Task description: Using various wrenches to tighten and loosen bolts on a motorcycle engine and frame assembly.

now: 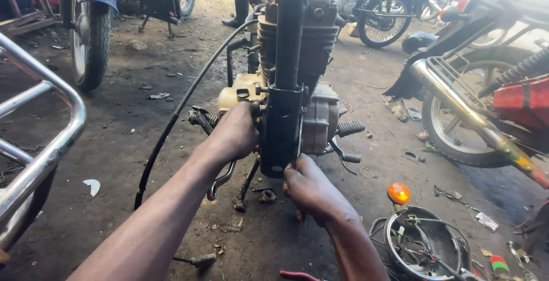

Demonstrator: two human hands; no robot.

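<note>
Head view. A stripped motorcycle stands upright on the dirt floor point(114, 161), seen head-on along its black front frame tube point(284, 115), which runs down the middle of the picture from 12 o'clock to just below centre. The engine point(317, 58) sits behind the tube, cylinder fins above and grey crankcase below. The left hand point(235, 132) is pressed against the tube's left side, at 9 o'clock from its lower end, fingers wrapped out of sight behind it; whether it clamps a part there cannot be told. The right hand point(311, 186) is at 6 o'clock from the tube's bottom end, fingertips touching its lower edge, curled, with nothing visibly held. The two hands are apart, one on each side of the tube. A black cable point(171, 124) hangs loose from the engine down toward 7 o'clock. A headlamp shell point(426, 246) full of loose wiring and an orange indicator lamp point(398, 192) lie on the floor at 4 o'clock, well apart from the frame. Judged from this, the front end is already dismantled, while the engine still sits in the frame; work at the tube's lower end is in hand. Other motorcycles point(486, 104) stand around
</note>
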